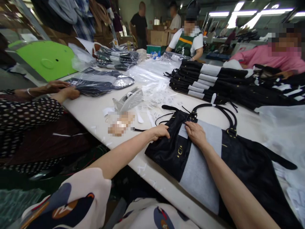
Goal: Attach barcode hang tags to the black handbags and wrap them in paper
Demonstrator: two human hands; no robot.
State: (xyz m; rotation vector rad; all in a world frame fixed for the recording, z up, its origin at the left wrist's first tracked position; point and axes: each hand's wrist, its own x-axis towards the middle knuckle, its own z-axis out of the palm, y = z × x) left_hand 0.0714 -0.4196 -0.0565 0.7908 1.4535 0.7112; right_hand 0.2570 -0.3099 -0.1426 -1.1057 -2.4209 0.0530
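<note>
A black handbag (164, 156) with brass buckles lies on the table in front of me, wrapped round by a grey paper band (202, 165). My left hand (160, 132) is closed on the bag's upper left edge, with the fingertips partly hidden. Flat across the band's upper part rests my right hand (195, 132), its fingertips beside a small white card (183, 131) on the bag. Black looped handles (226, 111) extend past the bag's top, with a white tag (213, 98) attached.
Stacked black bags with grey bands (200, 79) stand beyond. Clear plastic (283, 127) lies at right, a tape dispenser (130, 98) and loose labels (154, 95) mid-table. A co-worker's hands (69, 91) touch a plastic-wrapped bag (100, 81). A green machine (47, 60) stands behind it.
</note>
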